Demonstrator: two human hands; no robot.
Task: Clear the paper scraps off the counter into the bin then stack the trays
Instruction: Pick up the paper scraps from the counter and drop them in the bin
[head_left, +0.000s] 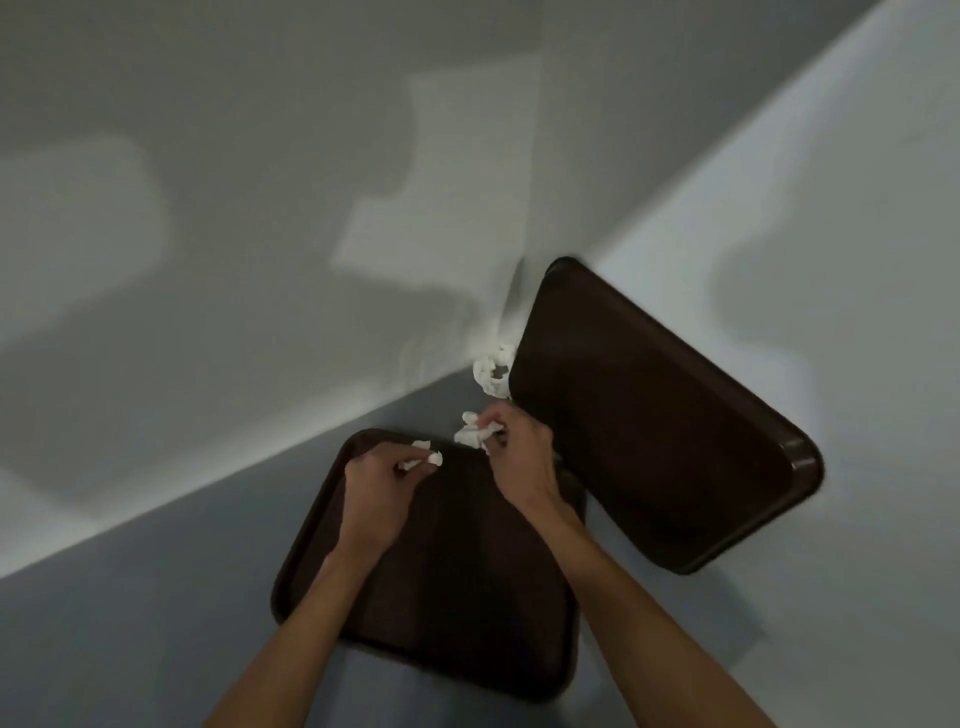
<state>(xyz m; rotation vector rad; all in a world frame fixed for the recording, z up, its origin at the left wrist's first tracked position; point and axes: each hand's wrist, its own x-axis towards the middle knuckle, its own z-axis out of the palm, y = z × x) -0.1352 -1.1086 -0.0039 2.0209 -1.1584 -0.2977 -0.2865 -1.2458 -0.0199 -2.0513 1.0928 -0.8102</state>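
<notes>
Two dark brown trays are in view. One tray lies flat on the grey counter in front of me. The other tray leans tilted against the right wall. My left hand hovers over the flat tray's far edge and pinches a small white paper scrap. My right hand grips a crumpled white scrap just beyond that tray. A third crumpled scrap lies in the corner beside the leaning tray.
The grey counter runs into a corner formed by two white walls. No bin is in view. Bare counter shows to the left of the flat tray.
</notes>
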